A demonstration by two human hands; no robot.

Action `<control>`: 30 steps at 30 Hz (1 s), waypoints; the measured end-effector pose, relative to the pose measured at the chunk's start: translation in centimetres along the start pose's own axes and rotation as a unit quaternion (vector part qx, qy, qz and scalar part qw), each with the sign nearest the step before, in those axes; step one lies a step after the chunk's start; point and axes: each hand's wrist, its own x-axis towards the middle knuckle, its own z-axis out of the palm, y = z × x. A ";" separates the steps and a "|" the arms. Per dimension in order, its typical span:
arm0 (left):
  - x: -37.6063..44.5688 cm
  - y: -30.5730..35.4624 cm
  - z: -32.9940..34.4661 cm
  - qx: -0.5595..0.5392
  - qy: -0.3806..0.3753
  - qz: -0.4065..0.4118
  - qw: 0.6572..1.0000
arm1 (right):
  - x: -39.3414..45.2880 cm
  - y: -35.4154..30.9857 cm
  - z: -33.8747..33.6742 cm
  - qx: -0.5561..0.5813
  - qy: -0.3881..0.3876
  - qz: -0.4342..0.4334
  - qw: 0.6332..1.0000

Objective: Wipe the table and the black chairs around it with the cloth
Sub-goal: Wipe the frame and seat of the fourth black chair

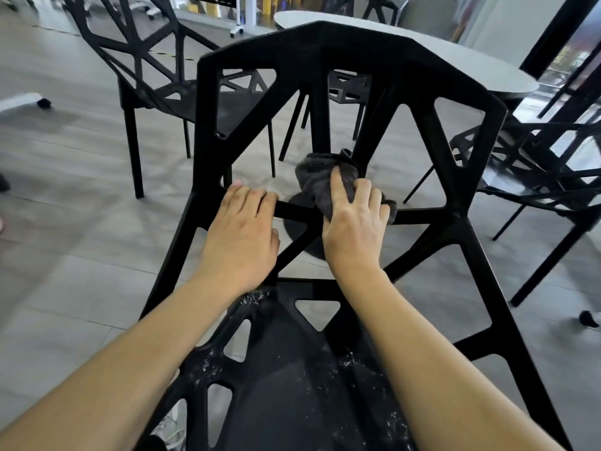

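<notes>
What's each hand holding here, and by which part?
Right hand grips the bunched grey cloth by its near end, pressed on a backrest strut of the black chair. Left hand holds a strut on the backrest's left side.

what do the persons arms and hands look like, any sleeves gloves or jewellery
Both forearms are bare right to the bottom edge of the picture, so no sleeves show. The left hand and the right hand wear no gloves. No rings, watch or bracelet show on the visible fingers or wrists. The fingernails that can be seen look short and unpainted.
</notes>
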 end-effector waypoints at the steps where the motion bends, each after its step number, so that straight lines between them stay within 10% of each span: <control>1: 0.0 0.0 0.0 -0.001 0.001 0.002 1.000 | -0.6 -0.3 0.4 -0.005 0.012 0.007 1.000; 12: -0.2 0.0 0.3 0.009 0.008 0.006 1.000 | -7.7 3.8 2.5 -0.008 -0.006 -0.171 0.985; 23: -0.2 0.1 0.5 0.015 0.011 0.011 1.000 | 10.0 5.0 -3.7 0.045 0.106 -0.023 0.993; 30: -0.1 0.1 0.4 0.003 0.015 0.006 1.000 | 0.9 2.3 -0.5 0.099 0.007 -0.037 0.994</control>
